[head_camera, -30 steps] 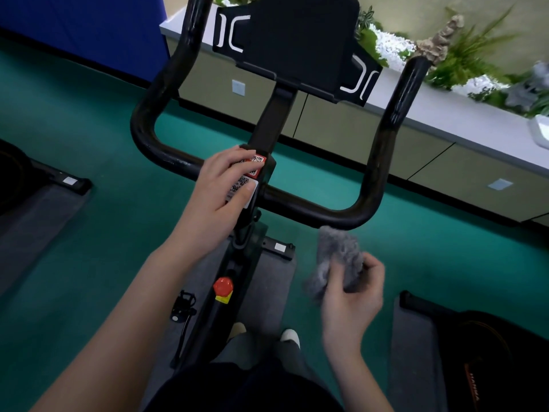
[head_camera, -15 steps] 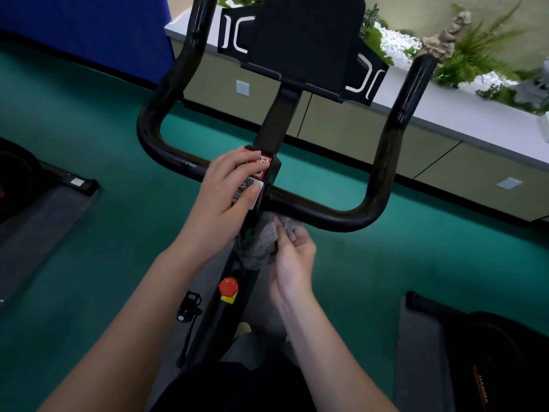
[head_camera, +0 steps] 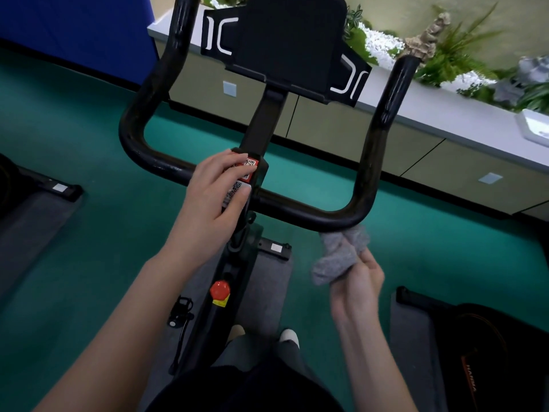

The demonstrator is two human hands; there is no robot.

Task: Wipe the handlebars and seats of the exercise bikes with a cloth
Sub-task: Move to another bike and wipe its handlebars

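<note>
A black U-shaped handlebar (head_camera: 300, 209) of an exercise bike fills the middle of the view, with a black console (head_camera: 288, 43) above it. My left hand (head_camera: 214, 197) grips the centre clamp where QR stickers sit. My right hand (head_camera: 359, 278) holds a bunched grey cloth (head_camera: 338, 254) pressed up against the underside of the bar's lower right bend. The bike's seat is out of view.
A red knob (head_camera: 219, 289) sits on the bike frame below the bar. Grey mats (head_camera: 416, 337) with other bikes lie left and right on the green floor. A low cabinet with a white top (head_camera: 445, 114) and plants stands behind the bike.
My right hand has carried the cloth from under the bar's centre out to the lower right bend. My left hand has stayed on the centre clamp.
</note>
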